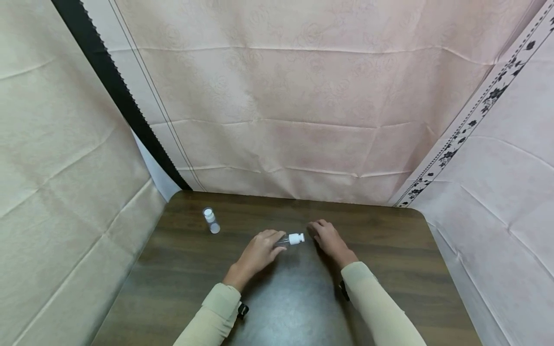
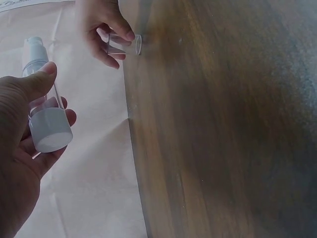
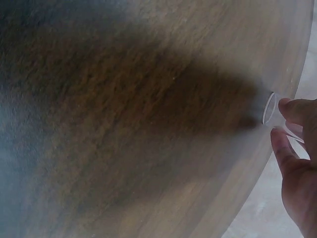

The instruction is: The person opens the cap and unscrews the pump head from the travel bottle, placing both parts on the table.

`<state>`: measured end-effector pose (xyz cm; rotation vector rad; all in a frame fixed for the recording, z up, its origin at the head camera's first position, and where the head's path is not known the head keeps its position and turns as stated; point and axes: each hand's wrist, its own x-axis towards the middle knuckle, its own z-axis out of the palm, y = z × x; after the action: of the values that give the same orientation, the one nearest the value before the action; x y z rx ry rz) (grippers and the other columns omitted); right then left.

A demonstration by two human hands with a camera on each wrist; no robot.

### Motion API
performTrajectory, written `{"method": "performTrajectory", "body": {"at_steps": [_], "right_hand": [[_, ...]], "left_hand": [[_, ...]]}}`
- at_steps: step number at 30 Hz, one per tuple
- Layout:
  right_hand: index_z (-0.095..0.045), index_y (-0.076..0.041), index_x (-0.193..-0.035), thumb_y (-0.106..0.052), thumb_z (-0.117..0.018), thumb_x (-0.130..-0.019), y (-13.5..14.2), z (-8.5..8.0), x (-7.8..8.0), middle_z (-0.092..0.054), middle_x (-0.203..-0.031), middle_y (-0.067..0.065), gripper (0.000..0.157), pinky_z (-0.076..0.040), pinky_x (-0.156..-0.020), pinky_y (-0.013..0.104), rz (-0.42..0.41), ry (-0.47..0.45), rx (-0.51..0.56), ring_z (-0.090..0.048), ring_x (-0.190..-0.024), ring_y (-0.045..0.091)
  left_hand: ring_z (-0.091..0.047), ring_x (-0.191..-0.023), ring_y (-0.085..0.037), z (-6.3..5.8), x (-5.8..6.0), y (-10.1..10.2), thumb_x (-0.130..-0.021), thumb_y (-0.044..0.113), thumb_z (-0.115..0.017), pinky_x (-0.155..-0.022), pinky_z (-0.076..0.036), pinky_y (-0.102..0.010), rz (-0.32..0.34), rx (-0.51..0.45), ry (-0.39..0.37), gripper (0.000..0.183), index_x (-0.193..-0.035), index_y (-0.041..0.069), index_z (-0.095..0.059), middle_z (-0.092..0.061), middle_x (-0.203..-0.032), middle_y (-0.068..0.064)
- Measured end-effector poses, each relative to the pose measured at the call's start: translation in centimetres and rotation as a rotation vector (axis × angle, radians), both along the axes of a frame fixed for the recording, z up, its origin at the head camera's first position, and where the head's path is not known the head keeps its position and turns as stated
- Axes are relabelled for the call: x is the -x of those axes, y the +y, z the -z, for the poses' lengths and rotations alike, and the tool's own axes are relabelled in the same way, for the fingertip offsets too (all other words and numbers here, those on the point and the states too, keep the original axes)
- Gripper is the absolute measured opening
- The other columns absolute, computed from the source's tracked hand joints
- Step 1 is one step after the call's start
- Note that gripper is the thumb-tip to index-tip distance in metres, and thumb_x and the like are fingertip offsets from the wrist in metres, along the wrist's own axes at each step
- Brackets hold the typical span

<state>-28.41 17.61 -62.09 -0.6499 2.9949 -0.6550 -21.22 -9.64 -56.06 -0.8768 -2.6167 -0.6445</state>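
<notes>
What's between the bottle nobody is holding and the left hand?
Just bare brown tabletop: the head view shows nothing between that bottle and the left hand.

Pump bottle — white and clear; table — brown wood-grain.

Hands: two, left and right. Bottles: two, one held, one on table. Loose clear cap: one. Table: one. Sleeves: two, left and right.

Pale cream-green sleeves, broad cuffs, black wrist pieces, apparently cameras
</notes>
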Motion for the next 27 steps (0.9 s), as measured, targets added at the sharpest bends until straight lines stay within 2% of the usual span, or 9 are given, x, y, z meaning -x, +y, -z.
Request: {"method": "performTrajectory", "body": {"at_steps": [7,12,17,22,27], "right_hand": [[-0.055,-0.011,-0.146,-0.004,-0.066,-0.1,0.0,0.2,-0.2,-0.056,-0.141,0.015,0.049,-0.052,-0.103,0.053,0.013,-0.035,-0.003,-0.055,-0.129,0.037],[-0.045,-0.016,-0.155,-0.007,-0.067,-0.099,0.1,0.2,-0.4,-0.051,-0.148,0.017,0.061,-0.05,-0.105,0.055,0.03,-0.078,-0.006,-0.05,-0.134,0.04],[-0.037,-0.019,-0.16,-0.012,-0.071,-0.098,0.6,-0.2,-0.7,-0.046,-0.153,0.019,0.071,-0.048,-0.106,0.058,0.056,-0.102,0.037,-0.045,-0.139,0.042],[-0.038,-0.019,-0.159,-0.016,-0.074,-0.096,1.3,-0.7,-1.1,-0.045,-0.153,0.018,0.073,-0.047,-0.107,0.059,0.066,-0.055,0.068,-0.044,-0.139,0.041],[-0.044,-0.015,-0.156,-0.016,-0.078,-0.093,2.0,-1.2,-1.7,-0.049,-0.15,0.018,0.071,-0.047,-0.106,0.059,0.047,0.046,0.087,-0.047,-0.136,0.041]], "left_hand": [[-0.071,-0.107,-0.022,0.3,-0.1,0.1,-0.092,0.028,-0.079,-0.09,-0.06,-0.038,0.002,-0.014,-0.02,0.044,-0.129,0.007,-0.07,-0.074,-0.116,-0.006],[-0.071,-0.107,-0.021,0.5,-0.2,0.3,-0.091,0.028,-0.08,-0.09,-0.059,-0.037,-0.005,-0.007,-0.031,0.044,-0.13,0.009,-0.069,-0.074,-0.116,-0.005],[-0.071,-0.108,-0.021,0.6,-0.1,0.5,-0.09,0.026,-0.081,-0.091,-0.059,-0.038,-0.001,-0.012,-0.024,0.043,-0.129,0.01,-0.07,-0.074,-0.116,-0.005],[-0.071,-0.107,-0.021,0.5,-0.1,0.8,-0.09,0.026,-0.081,-0.092,-0.059,-0.038,0.002,-0.005,0.005,0.043,-0.128,0.008,-0.07,-0.074,-0.116,-0.005],[-0.07,-0.108,-0.021,0.5,0.0,1.0,-0.09,0.025,-0.081,-0.093,-0.058,-0.039,0.008,0.032,0.045,0.045,-0.129,0.007,-0.07,-0.074,-0.117,-0.006]]}}
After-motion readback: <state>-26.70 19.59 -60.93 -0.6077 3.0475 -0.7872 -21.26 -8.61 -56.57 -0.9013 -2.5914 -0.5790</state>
